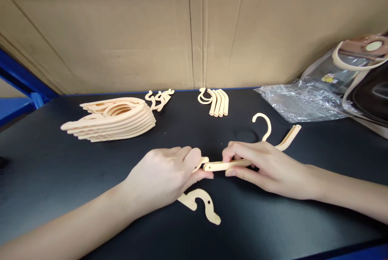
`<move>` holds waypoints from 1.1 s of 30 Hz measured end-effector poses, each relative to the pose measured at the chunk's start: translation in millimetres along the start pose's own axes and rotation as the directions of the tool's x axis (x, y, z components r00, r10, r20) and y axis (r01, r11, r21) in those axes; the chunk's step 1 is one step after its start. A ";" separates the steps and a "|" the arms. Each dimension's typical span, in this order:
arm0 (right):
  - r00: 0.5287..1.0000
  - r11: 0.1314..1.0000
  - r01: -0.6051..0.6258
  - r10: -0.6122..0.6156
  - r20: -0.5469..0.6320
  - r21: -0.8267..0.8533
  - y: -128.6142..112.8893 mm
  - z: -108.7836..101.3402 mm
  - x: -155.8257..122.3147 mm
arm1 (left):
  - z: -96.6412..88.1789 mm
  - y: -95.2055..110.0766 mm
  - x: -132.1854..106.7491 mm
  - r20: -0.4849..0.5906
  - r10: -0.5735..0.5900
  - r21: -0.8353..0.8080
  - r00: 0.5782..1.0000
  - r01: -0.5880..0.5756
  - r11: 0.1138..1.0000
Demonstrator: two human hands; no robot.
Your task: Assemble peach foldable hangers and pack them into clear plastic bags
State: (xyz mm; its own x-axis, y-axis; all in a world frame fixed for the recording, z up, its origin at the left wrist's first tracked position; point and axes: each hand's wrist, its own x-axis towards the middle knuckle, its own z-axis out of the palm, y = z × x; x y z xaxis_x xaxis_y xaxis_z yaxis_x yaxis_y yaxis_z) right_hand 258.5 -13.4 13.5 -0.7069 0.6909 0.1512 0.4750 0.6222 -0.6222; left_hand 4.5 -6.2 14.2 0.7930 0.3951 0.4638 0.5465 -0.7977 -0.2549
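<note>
My left hand (165, 171) is closed around a small cream plastic hanger piece (205, 160), with most of it hidden by the fingers. Between the thumb and fingers of my right hand (269, 169) is a cream hanger arm (218, 166), its holed end touching or nearly touching the left-hand piece. A hanger hook (267, 124) rises behind my right knuckles, and another grooved arm (290, 137) sticks out to their right; whether these join the held arm is hidden. Below my left hand a flat curved piece with a hole (209, 205) shows, partly covered by the hand.
On the black table (188, 131) a stack of folded hangers (121, 122) stands at the left. Farther back lie small curved pieces (160, 98), hooks (203, 96) and several hanger arms (218, 102). Clear plastic wrap (297, 100) and a transparent bag (324, 66) are at the right, before a cardboard wall (136, 30).
</note>
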 end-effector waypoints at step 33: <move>1.000 1.000 0.000 -0.001 -0.027 -0.026 2.9 -0.4 -1.1 | 10.2 -1.2 -5.6 0.015 -0.102 -0.190 0.995 0.103 0.976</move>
State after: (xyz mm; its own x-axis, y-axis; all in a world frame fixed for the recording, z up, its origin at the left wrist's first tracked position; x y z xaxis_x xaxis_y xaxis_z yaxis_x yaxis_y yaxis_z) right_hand 260.8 -12.2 11.7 -0.6932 0.6999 0.1721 0.4886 0.6319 -0.6017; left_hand 2.1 -2.8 3.3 0.7367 0.4814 0.4749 0.5644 -0.8246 -0.0396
